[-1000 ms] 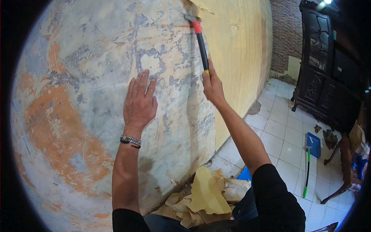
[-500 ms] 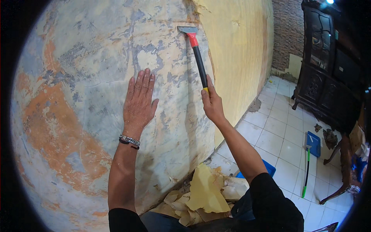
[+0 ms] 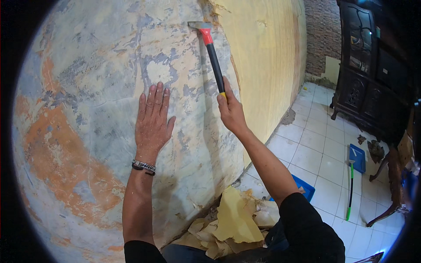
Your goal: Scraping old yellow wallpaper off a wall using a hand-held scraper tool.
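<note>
Flat against the patchy, stripped wall (image 3: 109, 118) rests my left hand (image 3: 152, 118), its fingers stretched out and pointing up. My right hand (image 3: 232, 111) is wrapped round the yellow lower end of a long-handled scraper (image 3: 214, 61). The tool has a black shaft, a red neck and a wide grey metal blade. Its blade lies at the bare wall high up, a little left of the torn edge of the yellow wall covering (image 3: 267, 61). Both of my forearms reach up from the lower edge.
Torn yellow sheets (image 3: 237, 217) are heaped at the wall's foot. A blue tray (image 3: 303, 187) is partly behind my right arm. On the white tiles (image 3: 302, 149) lie another blue tray (image 3: 357, 158) and a green-and-black pole (image 3: 351, 188). A dark carved cabinet (image 3: 357, 94) stands at right.
The scraper and my right hand have shifted slightly left and up in the picture. My left hand appears a little further left, still flat on the wall. The whole view has also shifted slightly.
</note>
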Motion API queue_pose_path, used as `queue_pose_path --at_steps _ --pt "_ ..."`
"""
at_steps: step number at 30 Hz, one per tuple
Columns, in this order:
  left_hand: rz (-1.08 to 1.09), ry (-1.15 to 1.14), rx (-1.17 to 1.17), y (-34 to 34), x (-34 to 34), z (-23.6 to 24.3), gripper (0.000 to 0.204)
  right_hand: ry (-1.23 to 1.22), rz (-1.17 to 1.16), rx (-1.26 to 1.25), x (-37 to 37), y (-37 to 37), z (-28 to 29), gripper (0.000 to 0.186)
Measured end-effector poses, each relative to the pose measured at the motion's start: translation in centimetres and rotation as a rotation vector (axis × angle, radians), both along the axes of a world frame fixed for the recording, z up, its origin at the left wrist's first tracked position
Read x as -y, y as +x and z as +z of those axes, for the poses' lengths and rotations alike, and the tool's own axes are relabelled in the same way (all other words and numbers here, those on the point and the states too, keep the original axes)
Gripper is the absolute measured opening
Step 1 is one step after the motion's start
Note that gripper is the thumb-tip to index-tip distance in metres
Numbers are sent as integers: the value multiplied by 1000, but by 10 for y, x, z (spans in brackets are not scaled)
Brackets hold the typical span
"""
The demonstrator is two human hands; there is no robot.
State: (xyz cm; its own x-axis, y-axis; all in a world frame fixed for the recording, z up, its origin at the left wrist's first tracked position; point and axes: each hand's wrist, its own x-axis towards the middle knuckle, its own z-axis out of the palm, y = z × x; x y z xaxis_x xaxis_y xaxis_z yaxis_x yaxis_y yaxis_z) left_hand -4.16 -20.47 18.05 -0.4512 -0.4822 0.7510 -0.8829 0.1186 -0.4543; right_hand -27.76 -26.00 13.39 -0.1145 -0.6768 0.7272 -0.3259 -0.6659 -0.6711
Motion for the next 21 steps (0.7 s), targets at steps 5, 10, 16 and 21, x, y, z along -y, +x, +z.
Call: queue_pose_path --at_steps 5,10,16,21 --pt "-1 7 -13 -1 -2 2 77 -78 21 25 1 6 -17 58" --pt "0 -3 -12 -1 0 1 78 -141 -44 16 16 0 15 59" --pt "-11 5 -19 1 3 0 80 -58 42 28 0 9 -26 58" --pt "-22 3 -22 4 -2 0 79 -14 12 50 7 6 25 59"
